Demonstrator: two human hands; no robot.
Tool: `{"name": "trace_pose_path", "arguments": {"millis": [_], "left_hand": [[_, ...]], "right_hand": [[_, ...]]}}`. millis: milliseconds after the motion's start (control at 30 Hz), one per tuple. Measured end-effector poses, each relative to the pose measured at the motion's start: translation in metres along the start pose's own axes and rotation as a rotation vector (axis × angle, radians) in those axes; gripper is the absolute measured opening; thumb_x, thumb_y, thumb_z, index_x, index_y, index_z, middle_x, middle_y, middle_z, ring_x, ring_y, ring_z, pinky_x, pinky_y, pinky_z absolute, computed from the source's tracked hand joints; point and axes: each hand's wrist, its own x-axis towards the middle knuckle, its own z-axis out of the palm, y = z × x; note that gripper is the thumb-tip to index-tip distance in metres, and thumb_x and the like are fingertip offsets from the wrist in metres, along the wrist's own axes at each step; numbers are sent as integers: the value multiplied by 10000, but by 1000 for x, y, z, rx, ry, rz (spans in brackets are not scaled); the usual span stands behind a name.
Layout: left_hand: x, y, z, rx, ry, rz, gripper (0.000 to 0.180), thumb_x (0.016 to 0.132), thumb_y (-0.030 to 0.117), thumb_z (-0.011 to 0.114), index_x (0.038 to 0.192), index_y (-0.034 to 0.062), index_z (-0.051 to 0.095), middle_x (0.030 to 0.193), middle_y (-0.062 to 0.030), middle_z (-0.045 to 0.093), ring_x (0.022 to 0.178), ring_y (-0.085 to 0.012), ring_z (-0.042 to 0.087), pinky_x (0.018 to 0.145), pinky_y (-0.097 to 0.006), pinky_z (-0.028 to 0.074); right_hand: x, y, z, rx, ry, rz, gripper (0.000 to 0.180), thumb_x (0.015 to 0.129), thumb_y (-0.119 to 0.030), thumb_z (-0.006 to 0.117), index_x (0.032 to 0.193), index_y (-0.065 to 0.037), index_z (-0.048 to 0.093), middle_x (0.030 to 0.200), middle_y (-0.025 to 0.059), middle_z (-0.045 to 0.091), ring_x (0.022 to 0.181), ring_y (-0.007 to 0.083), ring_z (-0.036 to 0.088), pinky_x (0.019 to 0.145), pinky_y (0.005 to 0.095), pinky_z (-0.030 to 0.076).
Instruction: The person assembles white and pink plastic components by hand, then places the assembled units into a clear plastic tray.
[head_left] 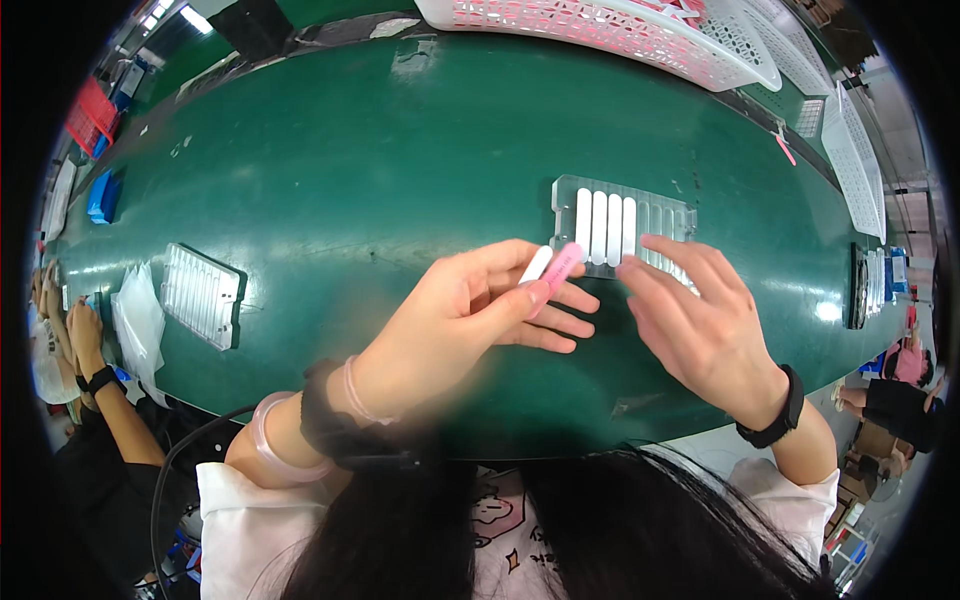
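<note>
My left hand (480,300) is closed on a pink strip (562,275) and a white strip (537,265), both slim with rounded ends. The thumb presses on the pink one, while the other fingers extend to the right. A clear plastic tray (565,190) with long slots lies just beyond my hands. Several white strips (599,228) sit side by side in its left slots; the slots to their right show no strip. My right hand (700,320) is at the tray's near edge, fingers bent and apart, fingertips by the rightmost white strip. No held thing shows in it.
Another clear slotted tray (205,297) lies at left beside clear plastic bags (138,315). White perforated baskets (600,40) line the far edge. A small blue box (102,197) stands at far left. A co-worker's hand (85,330) is at the left edge.
</note>
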Motion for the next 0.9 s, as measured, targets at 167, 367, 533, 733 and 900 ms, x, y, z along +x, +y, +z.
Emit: {"name": "trace_pose_path", "arguments": {"millis": [167,367,533,733,900], "left_hand": [[0,-6,2,25,-45,-13,306,883,121,422,1128,-62,439,1034,-175,540,944,-264,558,774,-335,483],[-2,-5,2,-2,59,1,304,899,124,376,1118,-74,450,916,-112,548,849,-202,559,735,-300,474],[1,-5,0,-36,128,23,325,908,147,363,1115,-88,447,727,-19,406,693,-129,474,652,-258,425],[0,-3,-1,41,77,59,233,874,108,442,1016,-65,510,807,-61,531,731,-124,527,660,-248,446],[-2,-2,3,122,65,43,182,859,97,473,918,-51,559,771,-67,565,700,-118,538,659,-235,451]], "right_hand": [[15,-13,2,788,119,487,199,725,-69,634,896,3,560,824,89,594,741,193,576,656,275,465],[16,13,2,704,404,473,110,721,68,562,824,29,559,807,74,591,721,137,582,644,256,479],[5,22,13,91,161,113,278,630,42,591,898,14,520,833,120,553,784,262,547,633,318,459],[-5,-12,-2,120,53,223,289,654,12,605,932,-2,527,829,107,555,812,259,537,674,344,442],[1,-16,3,1014,84,516,303,707,4,613,1000,-33,546,878,86,546,778,174,554,698,288,459]]}}
